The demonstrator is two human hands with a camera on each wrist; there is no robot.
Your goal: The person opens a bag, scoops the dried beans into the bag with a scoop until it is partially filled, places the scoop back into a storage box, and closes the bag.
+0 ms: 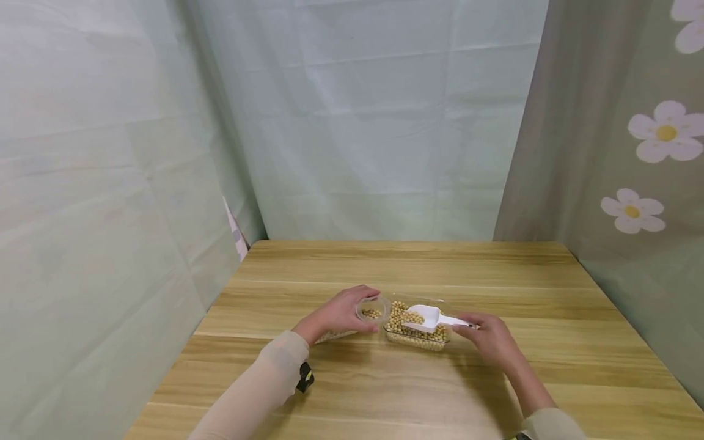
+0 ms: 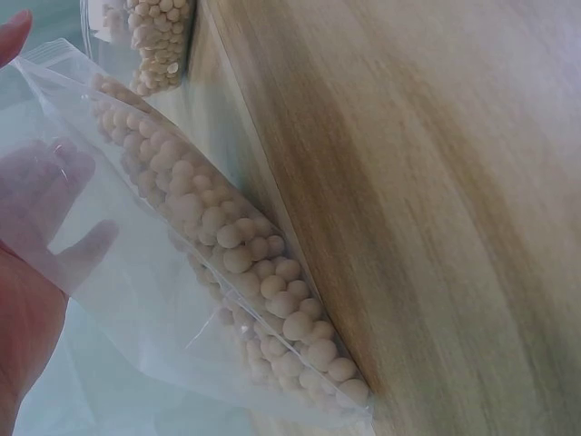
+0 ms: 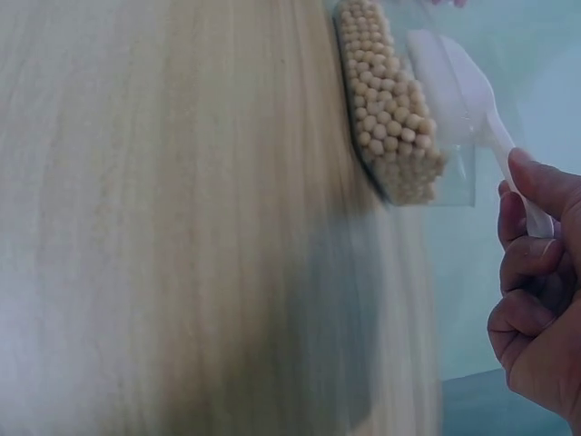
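Observation:
My left hand (image 1: 343, 310) curves round the open mouth of a clear plastic bag (image 2: 150, 300), holding it by the top. Pale yellow soybeans (image 2: 213, 218) fill the bag's lower part, which lies along the table. With thumb and curled fingers my right hand (image 1: 488, 339) grips the handle of a white scoop (image 1: 428, 318). Some soybeans sit in the front of the scoop, which is over a clear plastic box (image 1: 416, 343) of soybeans, just right of the bag's mouth. The right wrist view shows the scoop (image 3: 449, 86) behind the box's clear wall.
The box and bag are on a wood-grain table (image 1: 418, 397). Pale green cloth (image 1: 352, 122) hangs behind the table and on the left. At the right hangs a grey-green curtain (image 1: 594, 122) with white flowers.

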